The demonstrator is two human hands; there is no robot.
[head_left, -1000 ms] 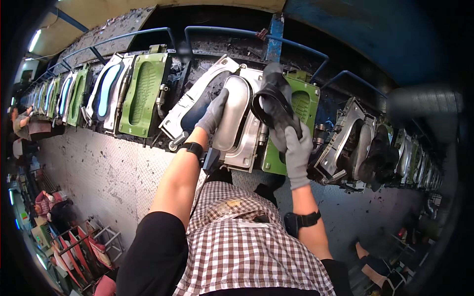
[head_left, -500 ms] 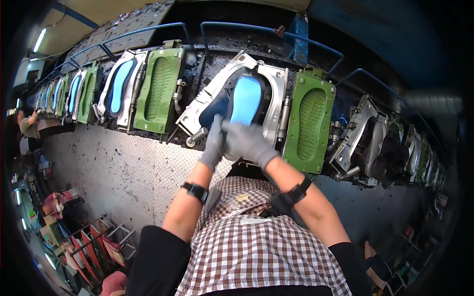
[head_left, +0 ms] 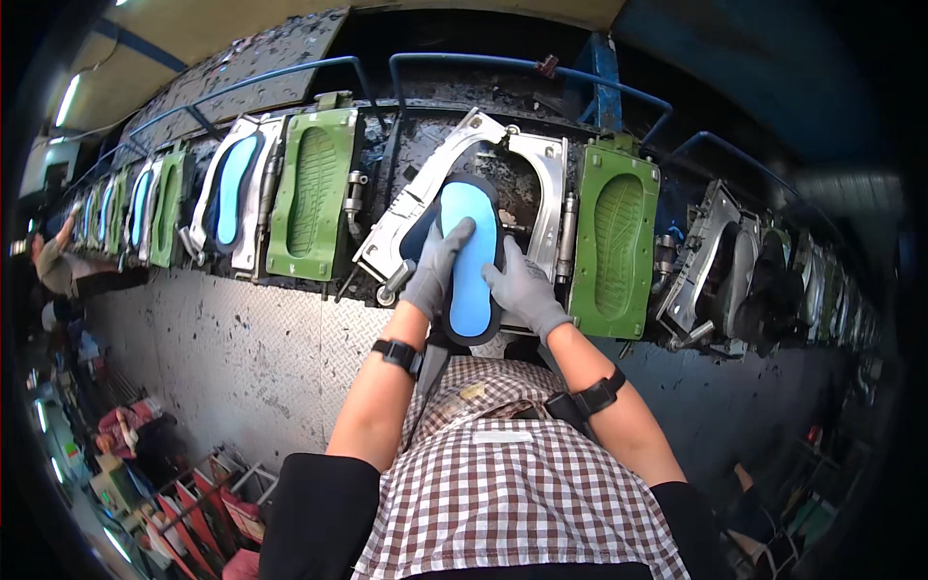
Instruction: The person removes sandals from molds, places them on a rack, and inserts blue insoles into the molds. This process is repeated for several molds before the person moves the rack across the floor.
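I hold a shoe sole [head_left: 471,280] with a light blue face and a black rim, wide end pointing away from me. My left hand [head_left: 437,266], in a grey glove, is closed on its left side, with the thumb on the blue face. On the right side, my grey-gloved right hand [head_left: 525,285] grips the edge near the middle; some of its fingers are hidden. Behind and beneath the sole stands an opened silver metal mould frame [head_left: 543,159], spread in two halves. The matching green mould plate [head_left: 616,246], with a foot-shaped ribbed hollow, is to its right.
To the left, another green mould plate [head_left: 314,193] and a silver frame [head_left: 201,217] holding a blue sole [head_left: 235,188] continue the row. A further silver mould [head_left: 701,261] is at right. Blue rails [head_left: 512,58] run behind. Metal tread-plate floor [head_left: 242,358] lies below.
The sole has come nearer to me and its whole face now shows. My hands, overlapping at its near end before, have parted to its two sides.
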